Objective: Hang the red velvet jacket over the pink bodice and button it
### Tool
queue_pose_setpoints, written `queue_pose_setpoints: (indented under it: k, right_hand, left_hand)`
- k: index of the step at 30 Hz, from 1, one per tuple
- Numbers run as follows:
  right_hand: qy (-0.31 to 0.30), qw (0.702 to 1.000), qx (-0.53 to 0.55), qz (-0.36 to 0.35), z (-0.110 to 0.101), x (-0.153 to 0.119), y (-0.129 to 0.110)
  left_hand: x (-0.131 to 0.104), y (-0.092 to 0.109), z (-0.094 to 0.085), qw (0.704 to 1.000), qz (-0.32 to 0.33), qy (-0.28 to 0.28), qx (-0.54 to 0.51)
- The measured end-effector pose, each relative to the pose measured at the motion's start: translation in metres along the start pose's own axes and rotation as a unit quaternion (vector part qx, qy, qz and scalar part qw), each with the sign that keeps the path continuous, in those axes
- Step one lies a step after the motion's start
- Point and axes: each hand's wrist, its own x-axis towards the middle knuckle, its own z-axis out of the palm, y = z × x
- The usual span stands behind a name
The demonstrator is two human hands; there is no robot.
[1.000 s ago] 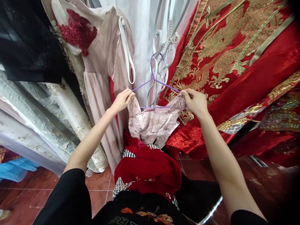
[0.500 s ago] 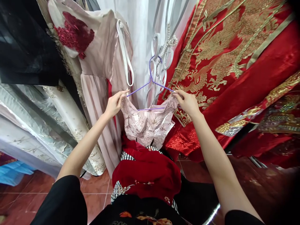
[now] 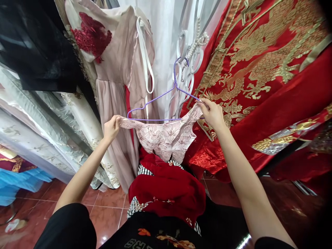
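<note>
Gowns (image 3: 115,62) are hanging behind; left hand (image 3: 111,128) is pinching pink bodice strap (image 3: 127,123) outside purple hanger's (image 3: 175,84) bare end, right hand (image 3: 213,112) clamping opposite strap (image 3: 196,112).

A bodice (image 3: 167,136) spanned the space between the left hand (image 3: 111,128) and right hand (image 3: 212,111), clothes on both sides.
The hanger (image 3: 175,83) rose between the hands, its right end at the right hand, its left end just right of the left hand. Behind the left hand hung a gown (image 3: 114,65); farther left of it, a row of dresses (image 3: 88,114). Beyond and between the hands stood a rack (image 3: 178,40), with a drape (image 3: 163,45) behind. A robe (image 3: 249,83) hung behind and right of the right hand. Below and between both hands, a folded garment (image 3: 166,193) lay on the lap, above the floor (image 3: 107,218).
</note>
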Motion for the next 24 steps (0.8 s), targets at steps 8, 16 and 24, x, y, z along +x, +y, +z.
queue_pose_setpoints:
  k: [8,16,24]
  right_hand:
    - [0.006,1.0,-0.003,-0.002,0.0,-0.001,-0.002]
    - [0.026,0.998,-0.051,-0.009,0.0,-0.012,0.0]
    - [0.082,0.996,-0.004,-0.038,0.003,-0.048,-0.01]
  left_hand:
    - [0.021,0.014,-0.005,0.999,0.034,-0.02,-0.012]
    - [0.07,0.1,0.037,0.995,0.06,-0.069,-0.024]
    - [-0.092,0.197,0.116,0.991,-0.122,-0.045,-0.02]
